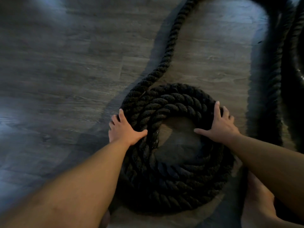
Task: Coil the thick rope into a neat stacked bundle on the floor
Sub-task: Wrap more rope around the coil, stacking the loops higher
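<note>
A thick black twisted rope [172, 102] lies coiled in a round stack of several turns on the wooden floor, with a bare patch of floor in its centre. My left hand [125, 129] grips the coil's left side, thumb hooked over the inner edge. My right hand [220, 124] presses on the coil's right side, fingers spread over the top and thumb reaching into the centre hole. A loose length of the rope leaves the coil at upper left and runs away toward the top of the view.
More of the black rope [266, 79] snakes in blurred loops along the right edge. The grey wood-plank floor [57, 71] stretches to the left. A bare foot [258, 199] rests at the lower right, beside the coil.
</note>
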